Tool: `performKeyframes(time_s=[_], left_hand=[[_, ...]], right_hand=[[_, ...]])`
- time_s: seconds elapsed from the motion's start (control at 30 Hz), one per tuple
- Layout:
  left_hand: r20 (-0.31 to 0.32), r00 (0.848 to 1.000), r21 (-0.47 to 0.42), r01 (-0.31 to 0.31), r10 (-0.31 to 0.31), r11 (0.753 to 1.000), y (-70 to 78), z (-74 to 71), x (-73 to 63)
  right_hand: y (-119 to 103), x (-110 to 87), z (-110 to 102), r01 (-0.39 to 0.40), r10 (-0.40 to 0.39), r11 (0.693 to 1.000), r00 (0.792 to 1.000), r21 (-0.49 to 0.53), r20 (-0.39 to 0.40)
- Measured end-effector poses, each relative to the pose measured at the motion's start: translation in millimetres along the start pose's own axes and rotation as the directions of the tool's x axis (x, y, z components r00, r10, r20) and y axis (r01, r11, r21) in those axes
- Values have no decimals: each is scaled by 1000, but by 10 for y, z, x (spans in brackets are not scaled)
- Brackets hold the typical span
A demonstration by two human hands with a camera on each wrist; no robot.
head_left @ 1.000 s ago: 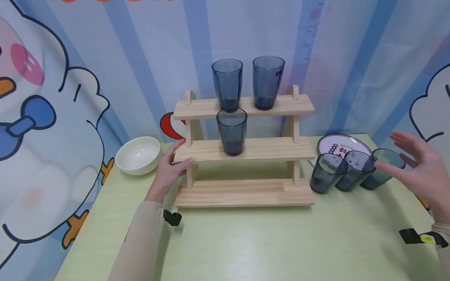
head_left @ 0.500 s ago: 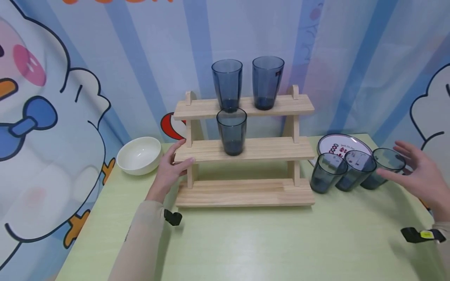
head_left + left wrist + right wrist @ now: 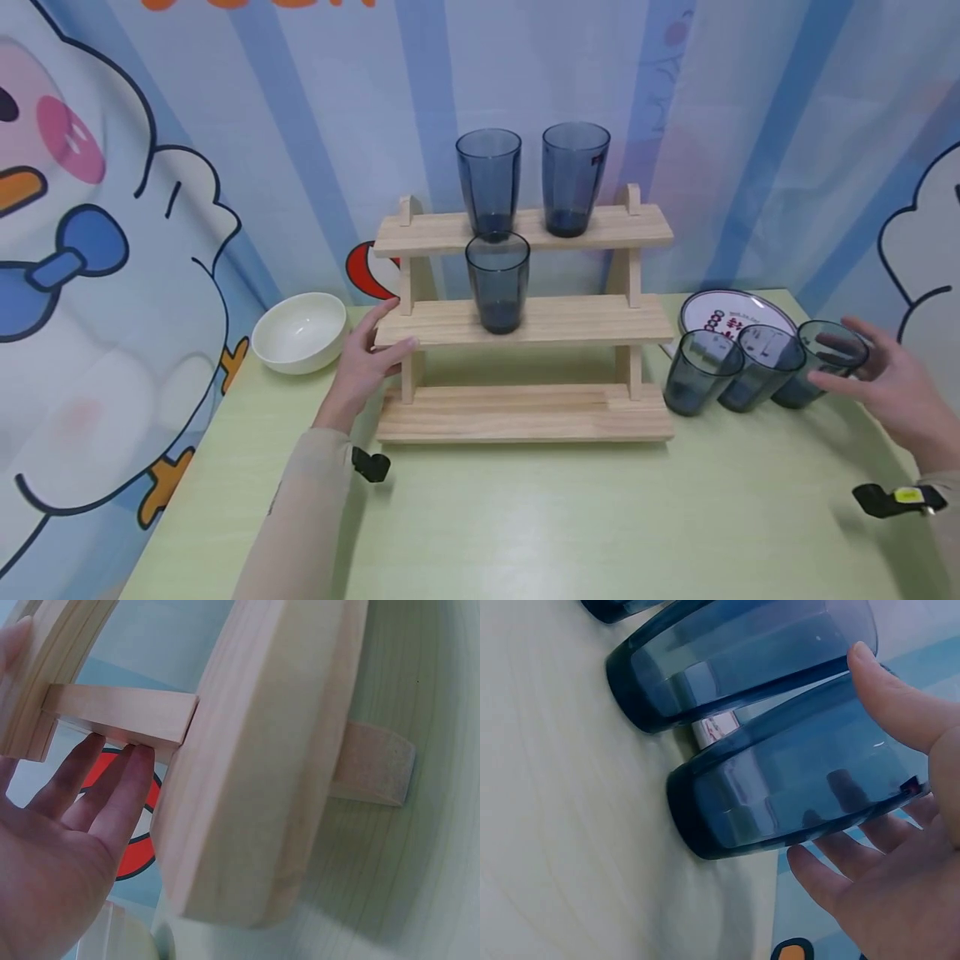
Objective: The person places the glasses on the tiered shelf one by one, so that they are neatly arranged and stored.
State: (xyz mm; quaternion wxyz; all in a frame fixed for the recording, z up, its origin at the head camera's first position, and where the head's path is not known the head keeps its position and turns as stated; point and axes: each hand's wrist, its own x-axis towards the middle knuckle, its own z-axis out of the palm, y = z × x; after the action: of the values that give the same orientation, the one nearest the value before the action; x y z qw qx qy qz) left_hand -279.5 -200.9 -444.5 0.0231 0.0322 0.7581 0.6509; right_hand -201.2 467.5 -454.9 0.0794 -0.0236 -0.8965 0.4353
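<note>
While the left hand [image 3: 360,362] grips the left side of the wooden rack [image 3: 585,319], its thumb on the middle shelf and its fingers reaching round behind, the right hand [image 3: 888,387] is curled about the right-hand glass [image 3: 780,780], thumb on the near side and fingers on the far side; how firmly the thumb presses cannot be told. That glass stands upright on the pale green table [image 3: 525,517], to the right of the rack, at the right end of a row of three. It is clear blue-grey, tall and tapered, wider at the rim than at the foot, with faintly faceted walls, a thick, much darker base and a small dark mark with a touch of red near the rim. Fingertips show dimly through its wall. Just to its left are the middle glass [image 3: 761,371] and the left-hand glass [image 3: 701,375], alike in tint, with a white plate [image 3: 738,310] with red lettering on their far side. The rack is pale, grained wood in three tiers, with two glasses [image 3: 574,179] on the far top shelf and a single tumbler [image 3: 497,287] left of centre on the middle one. Left of it sits a white bowl [image 3: 300,333]
</note>
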Motion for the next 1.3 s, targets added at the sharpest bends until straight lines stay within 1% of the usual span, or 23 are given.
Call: performKeyframes(time_s=[0.13, 0.43, 0.67, 0.77, 0.9, 1.03, 1.17, 1.3], left_hand=[[3, 1000, -7, -2, 2, 1000, -7, 6, 5], [4, 1000, -13, -10, 10, 1000, 12, 26, 4], [0, 1000, -17, -13, 13, 1000, 12, 23, 9], [-4, 1000, -20, -20, 19, 1000, 8, 23, 6], [-3, 1000, -25, -20, 20, 999, 1, 20, 4], [-2, 1000, -28, -19, 19, 999, 3, 19, -1], [-5, 1000, -28, -18, 17, 999, 1, 15, -2], [-9, 1000, -24, -12, 12, 1000, 1, 5, 2]], right_hand=[[72, 11, 21, 5, -5, 999, 1000, 33, -1], [124, -21, 63, 25, -15, 987, 998, 158, -63], [96, -76, 75, 19, 2, 980, 994, 198, -105], [98, -117, 84, 24, 5, 978, 991, 208, -136], [122, -191, 97, 30, 13, 976, 981, 218, -194], [143, -263, 94, 35, 32, 965, 968, 260, -249], [107, -316, 81, 37, 52, 960, 950, 278, -308], [11, -345, 61, 31, 81, 958, 926, 286, -370]])
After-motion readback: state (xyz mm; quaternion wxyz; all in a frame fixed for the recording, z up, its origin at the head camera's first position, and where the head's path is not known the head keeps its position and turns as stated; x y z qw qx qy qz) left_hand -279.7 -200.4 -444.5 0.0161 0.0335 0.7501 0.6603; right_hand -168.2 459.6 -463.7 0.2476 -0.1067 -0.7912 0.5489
